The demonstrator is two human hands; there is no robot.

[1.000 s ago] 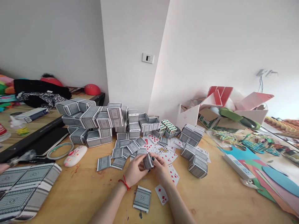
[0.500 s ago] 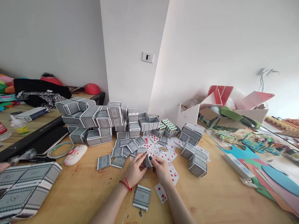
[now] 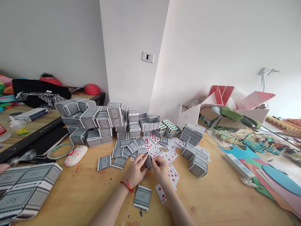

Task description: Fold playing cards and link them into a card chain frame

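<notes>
- The folded card (image 3: 148, 161) is between the two hands: a small curved piece with a grey patterned back, partly hidden by the fingers, so its full shape cannot be told.
- The left hand (image 3: 135, 171) pinches the card from its left side, fingertips curled over it; a red string bracelet (image 3: 128, 185) circles that wrist.
- The right hand (image 3: 161, 169) pinches the card's right edge between thumb and fingers.
- Nearer the wearer than both hands, between the forearms, a flat card piece (image 3: 142, 197) lies on the surface (image 3: 82, 197), patterned side up, with pale edges.
- Just beyond the hands, loose playing cards (image 3: 164, 152) spread face up, red diamonds showing on several.
- Beyond and left of the left hand, more patterned card pieces (image 3: 119, 162) lie flat, some overlapping.
- Farther past the hands, an open box (image 3: 150, 127) of the same patterned card stands with its top uncovered; its inside cannot be made out.
- To its right, low trays (image 3: 170, 136) hold small green-and-white packs (image 3: 169, 126).
- Far right of the right hand, a cardboard box (image 3: 227, 123) carries red-and-white pieces (image 3: 221, 94) and a green strap (image 3: 231, 114).
</notes>
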